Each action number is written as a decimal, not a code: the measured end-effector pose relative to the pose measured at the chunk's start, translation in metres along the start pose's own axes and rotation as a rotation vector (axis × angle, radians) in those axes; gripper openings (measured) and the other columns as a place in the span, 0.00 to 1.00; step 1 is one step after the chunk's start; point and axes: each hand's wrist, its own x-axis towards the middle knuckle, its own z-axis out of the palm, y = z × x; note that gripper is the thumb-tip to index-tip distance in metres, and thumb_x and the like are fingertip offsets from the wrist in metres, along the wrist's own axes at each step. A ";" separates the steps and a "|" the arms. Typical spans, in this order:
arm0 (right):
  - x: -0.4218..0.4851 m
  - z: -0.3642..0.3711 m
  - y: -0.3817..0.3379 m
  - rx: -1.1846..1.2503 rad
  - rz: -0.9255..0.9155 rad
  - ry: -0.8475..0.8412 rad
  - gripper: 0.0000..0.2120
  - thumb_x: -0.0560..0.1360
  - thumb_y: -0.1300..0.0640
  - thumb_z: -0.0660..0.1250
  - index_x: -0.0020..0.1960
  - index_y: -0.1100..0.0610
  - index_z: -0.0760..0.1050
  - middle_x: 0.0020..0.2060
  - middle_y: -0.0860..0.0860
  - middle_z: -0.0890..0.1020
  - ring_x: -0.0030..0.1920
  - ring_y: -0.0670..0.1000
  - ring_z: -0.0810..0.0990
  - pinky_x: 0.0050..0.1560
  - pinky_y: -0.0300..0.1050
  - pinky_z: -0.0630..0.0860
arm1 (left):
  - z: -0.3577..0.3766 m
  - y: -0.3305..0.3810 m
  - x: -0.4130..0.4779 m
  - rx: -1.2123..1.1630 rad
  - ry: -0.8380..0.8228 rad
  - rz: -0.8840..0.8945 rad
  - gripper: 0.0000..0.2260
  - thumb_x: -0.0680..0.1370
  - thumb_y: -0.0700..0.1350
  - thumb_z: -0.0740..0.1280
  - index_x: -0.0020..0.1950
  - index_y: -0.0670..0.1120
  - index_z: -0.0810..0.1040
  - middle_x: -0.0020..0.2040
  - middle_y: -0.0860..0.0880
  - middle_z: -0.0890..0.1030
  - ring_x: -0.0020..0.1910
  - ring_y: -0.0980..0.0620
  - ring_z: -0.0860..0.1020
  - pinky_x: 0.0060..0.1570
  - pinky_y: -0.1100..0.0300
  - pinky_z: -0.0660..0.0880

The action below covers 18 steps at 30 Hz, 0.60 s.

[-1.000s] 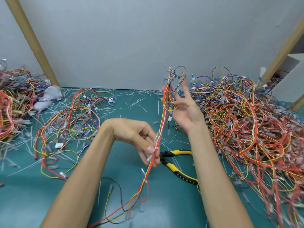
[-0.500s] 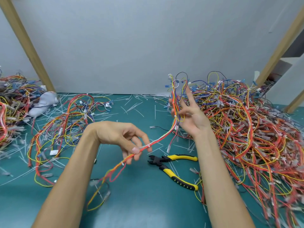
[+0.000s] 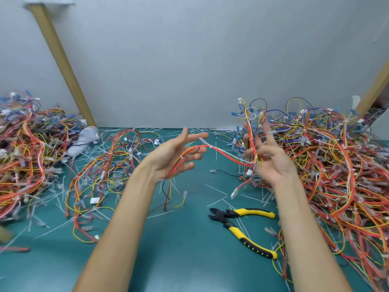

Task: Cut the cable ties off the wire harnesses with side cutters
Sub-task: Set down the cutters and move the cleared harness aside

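The wire harness [image 3: 223, 151] is being held between both hands, its long axis running from 9 to 3 o'clock. It is being carried across the straight, spread fingers of the left hand [image 3: 176, 153] and pinched by the curled lower fingers of the right hand [image 3: 269, 159]. 1 cable tie [image 3: 210, 146] is being shown mid-span. The side cutters [image 3: 242, 225] are lying on the worktop [image 3: 179, 249], at 6 o'clock from the nearer right hand.
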 end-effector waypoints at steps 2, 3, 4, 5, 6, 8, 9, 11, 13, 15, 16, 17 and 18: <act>0.000 0.000 -0.001 -0.009 -0.002 0.010 0.45 0.65 0.80 0.49 0.72 0.44 0.67 0.62 0.54 0.80 0.46 0.50 0.83 0.35 0.35 0.74 | 0.004 0.002 0.001 -0.119 -0.004 0.025 0.24 0.81 0.61 0.53 0.68 0.48 0.74 0.48 0.48 0.84 0.39 0.56 0.82 0.33 0.64 0.78; 0.000 0.000 -0.001 -0.014 -0.006 0.013 0.46 0.64 0.79 0.50 0.73 0.44 0.67 0.62 0.54 0.80 0.46 0.50 0.83 0.35 0.35 0.74 | 0.006 0.002 0.001 -0.160 -0.006 0.041 0.25 0.81 0.61 0.52 0.68 0.47 0.73 0.50 0.47 0.84 0.40 0.54 0.83 0.35 0.63 0.79; 0.000 0.000 -0.001 -0.020 -0.012 0.017 0.46 0.63 0.79 0.51 0.73 0.44 0.67 0.62 0.54 0.80 0.46 0.50 0.83 0.35 0.35 0.74 | 0.008 0.002 0.001 -0.186 -0.007 0.055 0.26 0.81 0.61 0.51 0.69 0.47 0.72 0.52 0.45 0.84 0.43 0.53 0.83 0.37 0.62 0.80; -0.001 0.000 -0.002 -0.025 -0.019 0.020 0.47 0.62 0.78 0.51 0.74 0.45 0.66 0.61 0.54 0.81 0.46 0.50 0.83 0.35 0.35 0.73 | 0.008 0.003 0.001 -0.201 -0.012 0.068 0.27 0.81 0.62 0.50 0.70 0.47 0.72 0.53 0.45 0.84 0.46 0.52 0.83 0.40 0.61 0.80; -0.001 -0.001 -0.002 -0.031 -0.025 0.023 0.47 0.62 0.78 0.52 0.74 0.45 0.65 0.60 0.54 0.81 0.46 0.50 0.83 0.35 0.35 0.73 | 0.008 0.003 0.000 -0.216 -0.022 0.076 0.28 0.80 0.62 0.50 0.70 0.47 0.71 0.55 0.44 0.83 0.48 0.51 0.83 0.43 0.60 0.80; -0.001 -0.001 -0.003 -0.045 -0.030 0.032 0.47 0.63 0.79 0.50 0.75 0.45 0.65 0.60 0.54 0.81 0.47 0.50 0.82 0.35 0.35 0.73 | 0.009 0.003 -0.002 -0.248 -0.049 0.081 0.28 0.80 0.63 0.49 0.71 0.47 0.71 0.57 0.42 0.82 0.53 0.48 0.82 0.46 0.57 0.80; -0.001 0.000 -0.004 -0.053 -0.030 0.038 0.46 0.65 0.80 0.48 0.75 0.45 0.65 0.60 0.54 0.81 0.47 0.50 0.82 0.35 0.35 0.73 | 0.008 0.003 -0.002 -0.259 -0.058 0.082 0.29 0.80 0.64 0.49 0.71 0.47 0.71 0.58 0.42 0.81 0.55 0.47 0.81 0.48 0.55 0.80; -0.001 0.000 -0.004 -0.062 -0.030 0.049 0.46 0.67 0.81 0.46 0.74 0.45 0.65 0.62 0.54 0.80 0.47 0.50 0.82 0.35 0.35 0.73 | 0.007 0.003 -0.003 -0.263 -0.064 0.088 0.29 0.80 0.64 0.49 0.72 0.47 0.71 0.58 0.41 0.81 0.59 0.45 0.80 0.50 0.53 0.79; -0.002 0.000 -0.005 -0.060 -0.031 0.051 0.45 0.67 0.81 0.46 0.74 0.45 0.66 0.62 0.54 0.79 0.47 0.50 0.82 0.35 0.35 0.73 | 0.007 0.002 -0.003 -0.250 -0.064 0.095 0.29 0.81 0.64 0.49 0.72 0.47 0.71 0.57 0.42 0.81 0.60 0.45 0.79 0.51 0.52 0.79; -0.002 0.000 -0.005 -0.053 -0.028 0.041 0.46 0.67 0.81 0.45 0.74 0.45 0.66 0.62 0.54 0.80 0.47 0.50 0.82 0.35 0.35 0.73 | 0.005 0.002 -0.002 -0.227 -0.067 0.099 0.28 0.81 0.63 0.51 0.72 0.47 0.72 0.55 0.43 0.82 0.59 0.45 0.79 0.50 0.52 0.78; -0.002 0.000 -0.005 -0.049 -0.028 0.033 0.46 0.67 0.81 0.46 0.74 0.45 0.66 0.62 0.54 0.80 0.47 0.50 0.82 0.35 0.35 0.73 | 0.004 0.001 -0.002 -0.204 -0.065 0.102 0.27 0.80 0.62 0.53 0.71 0.47 0.72 0.54 0.43 0.82 0.58 0.46 0.80 0.50 0.53 0.78; -0.002 0.000 -0.005 -0.047 -0.032 0.022 0.46 0.66 0.81 0.46 0.74 0.45 0.66 0.62 0.54 0.80 0.47 0.50 0.82 0.35 0.35 0.74 | 0.002 0.000 -0.002 -0.166 -0.057 0.108 0.25 0.80 0.61 0.56 0.70 0.48 0.74 0.52 0.44 0.83 0.57 0.47 0.80 0.49 0.54 0.79; -0.002 -0.001 -0.005 -0.044 -0.039 0.009 0.46 0.65 0.81 0.47 0.74 0.45 0.66 0.62 0.54 0.80 0.47 0.51 0.82 0.35 0.36 0.74 | 0.000 -0.002 -0.001 -0.117 -0.045 0.118 0.24 0.79 0.60 0.58 0.70 0.49 0.75 0.51 0.46 0.83 0.56 0.48 0.81 0.48 0.54 0.79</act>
